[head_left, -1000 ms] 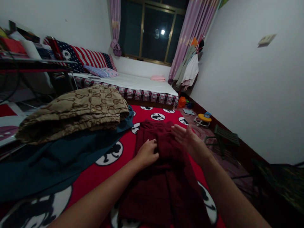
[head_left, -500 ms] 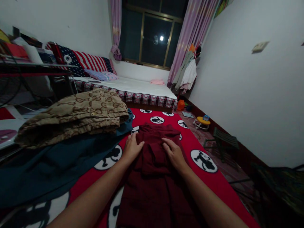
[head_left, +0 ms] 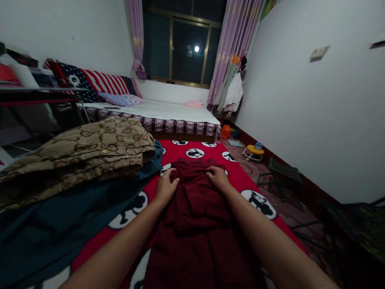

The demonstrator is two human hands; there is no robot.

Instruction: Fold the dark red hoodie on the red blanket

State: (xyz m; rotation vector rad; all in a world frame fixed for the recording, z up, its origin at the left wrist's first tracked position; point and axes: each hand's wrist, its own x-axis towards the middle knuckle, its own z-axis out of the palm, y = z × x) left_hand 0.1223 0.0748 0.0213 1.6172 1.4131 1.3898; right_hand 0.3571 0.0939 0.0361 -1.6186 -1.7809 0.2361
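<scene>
A dark red garment (head_left: 198,200) lies lengthwise in front of me, its far part bunched and folded in layers; its exact kind is unclear. My left hand (head_left: 166,186) is at the left edge of the folded part, thumb and fingers apart and touching the cloth. On the opposite edge, my right hand (head_left: 219,178) has its fingers bent in and gathered on the fabric. Left of the garment, a tan patterned jacket-like piece (head_left: 99,148) with brown motifs rests on a dark teal cloth (head_left: 75,212). Underneath is a red blanket (head_left: 177,150) with white circles and black cartoon figures.
Beyond the red blanket stands a bed (head_left: 162,108) with a white top. A cluttered desk (head_left: 45,90) is at the left. Along the right wall are a yellow-topped stool (head_left: 255,150), a dark folding stool (head_left: 282,170) and hanging clothes (head_left: 231,92).
Both hands have shifted slightly toward the far end of the dark red garment. My right fingers, flatter before, are now bent at its edge. The view has turned a little to the right.
</scene>
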